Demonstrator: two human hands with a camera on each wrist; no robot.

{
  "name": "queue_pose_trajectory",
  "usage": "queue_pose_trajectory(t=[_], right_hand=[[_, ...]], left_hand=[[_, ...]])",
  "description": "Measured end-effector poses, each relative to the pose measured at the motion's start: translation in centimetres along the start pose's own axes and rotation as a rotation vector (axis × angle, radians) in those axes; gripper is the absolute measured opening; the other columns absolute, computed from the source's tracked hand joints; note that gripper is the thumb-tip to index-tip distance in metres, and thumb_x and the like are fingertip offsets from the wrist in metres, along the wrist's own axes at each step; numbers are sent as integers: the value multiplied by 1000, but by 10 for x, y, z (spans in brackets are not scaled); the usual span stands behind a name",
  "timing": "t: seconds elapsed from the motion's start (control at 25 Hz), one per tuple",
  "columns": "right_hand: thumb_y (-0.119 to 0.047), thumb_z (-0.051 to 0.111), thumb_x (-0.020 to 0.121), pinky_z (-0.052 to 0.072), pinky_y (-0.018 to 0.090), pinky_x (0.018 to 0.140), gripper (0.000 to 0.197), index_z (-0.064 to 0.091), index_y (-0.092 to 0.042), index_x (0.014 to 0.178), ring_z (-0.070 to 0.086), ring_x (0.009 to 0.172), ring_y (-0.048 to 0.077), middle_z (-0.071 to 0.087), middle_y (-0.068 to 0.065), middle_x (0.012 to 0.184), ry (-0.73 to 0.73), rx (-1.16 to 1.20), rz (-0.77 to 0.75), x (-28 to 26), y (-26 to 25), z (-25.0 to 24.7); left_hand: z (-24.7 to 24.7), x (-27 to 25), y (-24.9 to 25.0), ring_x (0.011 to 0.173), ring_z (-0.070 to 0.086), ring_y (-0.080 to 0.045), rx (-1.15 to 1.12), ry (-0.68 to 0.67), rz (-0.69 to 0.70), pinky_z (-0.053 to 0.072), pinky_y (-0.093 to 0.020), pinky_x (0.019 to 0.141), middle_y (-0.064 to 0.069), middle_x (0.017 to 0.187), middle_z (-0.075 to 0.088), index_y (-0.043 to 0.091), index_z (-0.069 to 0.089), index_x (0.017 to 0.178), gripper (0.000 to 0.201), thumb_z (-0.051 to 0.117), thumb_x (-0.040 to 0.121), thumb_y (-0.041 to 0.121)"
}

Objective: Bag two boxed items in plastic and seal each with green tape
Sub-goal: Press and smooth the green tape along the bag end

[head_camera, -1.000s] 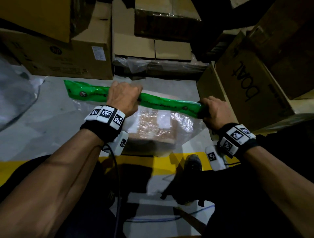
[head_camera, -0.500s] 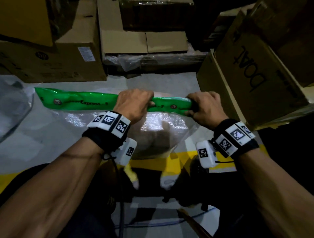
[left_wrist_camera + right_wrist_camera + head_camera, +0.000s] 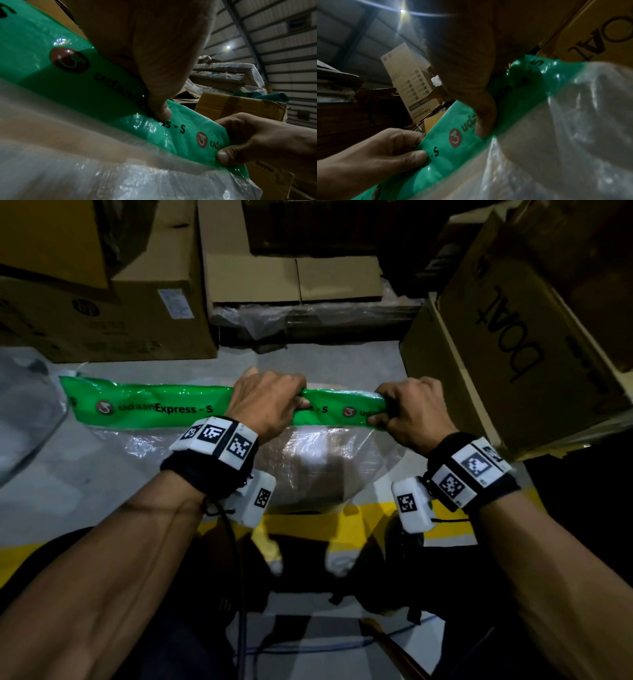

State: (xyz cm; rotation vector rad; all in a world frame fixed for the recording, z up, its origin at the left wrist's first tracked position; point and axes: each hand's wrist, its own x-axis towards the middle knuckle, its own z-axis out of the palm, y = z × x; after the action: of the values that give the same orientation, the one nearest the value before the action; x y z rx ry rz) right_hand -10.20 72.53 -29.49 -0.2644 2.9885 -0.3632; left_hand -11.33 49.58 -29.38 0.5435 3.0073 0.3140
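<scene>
Pinching the green tape [image 3: 164,405] with thumbs and fingers, the left hand [image 3: 267,402] and right hand [image 3: 414,412] press it flat; probably sealing the plastic bag [image 3: 325,467] round the box [image 3: 308,474].

Grey floor [image 3: 335,364] — stacked cartons [image 3: 144,313]

both forearms are showing bare, no sleeves. each wrist is wearing a black band [image 3: 209,470] carrying white blocks printed with black square codes [image 3: 474,465], a white camera housing [image 3: 255,501] hanging beneath, thin black cable [image 3: 236,542] trailing down.
</scene>
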Motion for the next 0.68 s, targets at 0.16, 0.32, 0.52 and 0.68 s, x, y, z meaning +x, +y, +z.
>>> queue_pose_trajectory(t=[0.16, 0.32, 0.52, 0.68], right_hand=[[-39, 77, 75, 39, 41, 93, 55, 56, -26, 125, 48, 107, 20, 58, -1, 114, 5, -71, -1, -7, 18, -21], [-23, 77, 78, 37, 30, 79, 30, 64, -18, 104, 49, 100, 17, 53, -1, 103, 57, 100, 95, -11, 35, -26], [-17, 80, 76, 51, 29, 71, 30, 57, -29, 91, 57, 90, 15, 61, -2, 95, 202, 401, 227, -5, 38, -5], [-2, 78, 75, 52, 28, 76, 35, 60, -13, 103, 62, 82, 9, 65, 8, 96, 159, 854, 212, -7, 55, 2]], left_hand=[[-4, 0, -5, 83, 56, -29, 8, 31, -11, 27, -34, 75, -11, 90, 66, 20, 58, 94, 22, 49, 96, 41], [-4, 0, -9, 82, 58, -28, 9, 51, 4, 26, -34, 74, -8, 83, 65, 22, 56, 91, 20, 50, 95, 41], [-3, 0, -9, 77, 56, -25, -19, 79, -40, 30, -34, 77, -1, 79, 59, 23, 56, 94, 19, 49, 96, 40], [-7, -5, -10, 88, 59, -31, 5, 123, -88, 35, -39, 81, -9, 93, 67, 20, 59, 100, 18, 52, 94, 36]])
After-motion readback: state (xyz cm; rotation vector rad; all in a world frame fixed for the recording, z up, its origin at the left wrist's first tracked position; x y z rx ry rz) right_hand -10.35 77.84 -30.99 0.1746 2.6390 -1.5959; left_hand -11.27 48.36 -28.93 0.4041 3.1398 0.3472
